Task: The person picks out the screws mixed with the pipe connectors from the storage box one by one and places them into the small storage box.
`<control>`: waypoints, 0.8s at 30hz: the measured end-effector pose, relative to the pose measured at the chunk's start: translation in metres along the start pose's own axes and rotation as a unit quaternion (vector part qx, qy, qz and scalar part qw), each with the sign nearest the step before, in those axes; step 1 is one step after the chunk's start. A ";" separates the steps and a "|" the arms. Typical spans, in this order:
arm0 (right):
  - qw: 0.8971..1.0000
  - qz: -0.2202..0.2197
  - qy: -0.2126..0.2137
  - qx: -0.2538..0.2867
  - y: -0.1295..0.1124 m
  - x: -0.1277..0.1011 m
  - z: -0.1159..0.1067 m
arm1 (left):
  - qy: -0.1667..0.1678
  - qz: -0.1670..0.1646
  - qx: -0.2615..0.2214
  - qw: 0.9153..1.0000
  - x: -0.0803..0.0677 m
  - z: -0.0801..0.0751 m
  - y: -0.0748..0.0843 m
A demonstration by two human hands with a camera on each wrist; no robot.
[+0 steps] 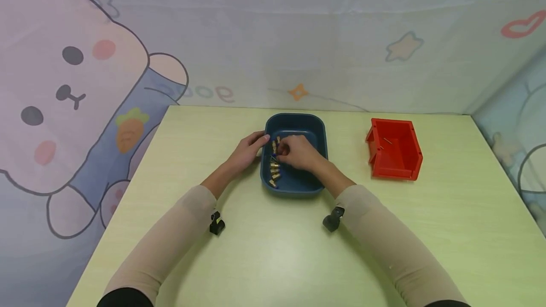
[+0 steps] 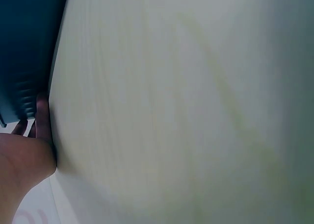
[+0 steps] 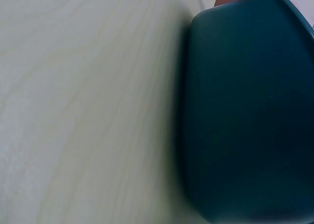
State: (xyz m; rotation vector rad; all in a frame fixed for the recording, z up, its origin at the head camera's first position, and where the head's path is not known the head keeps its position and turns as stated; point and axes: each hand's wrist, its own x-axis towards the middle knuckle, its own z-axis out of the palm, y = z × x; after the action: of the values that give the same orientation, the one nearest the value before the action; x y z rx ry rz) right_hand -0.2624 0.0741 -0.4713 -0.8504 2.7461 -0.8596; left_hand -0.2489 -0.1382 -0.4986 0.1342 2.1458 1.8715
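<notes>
A dark blue tray (image 1: 294,116) sits mid-table with several small brass pieces (image 1: 274,170) in a row along its left inside. My right hand (image 1: 282,149) reaches into the tray, its curled fingers pinching a brass piece at the top of the row. My left hand (image 1: 261,140) rests with straight fingers against the tray's left wall. In the left wrist view the fingers (image 2: 41,113) touch the tray's side (image 2: 24,47). The right wrist view shows only the tray's outer wall (image 3: 250,116) and the table (image 3: 88,111).
A red bin (image 1: 415,155) stands to the right of the tray, with one small piece (image 1: 387,140) inside. The pale green table (image 1: 273,250) is backed by cartoon-printed cloth walls. Black wrist cameras (image 1: 216,224) hang under both forearms.
</notes>
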 end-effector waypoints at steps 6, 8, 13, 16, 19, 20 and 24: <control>1.000 0.007 -0.011 -0.010 0.000 0.001 0.001 | 0.001 0.002 0.002 1.000 -0.001 0.000 0.001; 1.000 0.006 -0.013 -0.011 0.000 0.001 0.001 | 0.001 0.001 0.001 1.000 -0.001 0.000 0.002; 1.000 0.004 -0.017 -0.013 -0.001 0.001 0.001 | -0.001 0.000 0.003 1.000 -0.002 0.000 0.002; 1.000 0.006 -0.020 -0.011 -0.001 0.001 0.001 | -0.003 0.000 0.007 1.000 -0.003 -0.001 0.003; 1.000 0.006 -0.020 -0.008 0.000 0.001 0.001 | -0.002 -0.001 0.009 1.000 -0.003 -0.001 0.003; 1.000 0.006 -0.020 -0.008 0.000 0.001 0.001 | 0.000 -0.001 0.009 1.000 -0.003 -0.001 0.002; 1.000 0.009 -0.013 -0.002 0.000 0.001 0.001 | 0.005 0.000 0.005 1.000 -0.003 -0.001 0.002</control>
State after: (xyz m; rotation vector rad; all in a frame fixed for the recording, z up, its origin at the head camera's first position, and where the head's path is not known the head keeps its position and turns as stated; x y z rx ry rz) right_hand -0.2624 0.0730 -0.4723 -0.8293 2.7294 -0.8354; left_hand -0.2467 -0.1396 -0.4963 0.1270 2.1615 1.8667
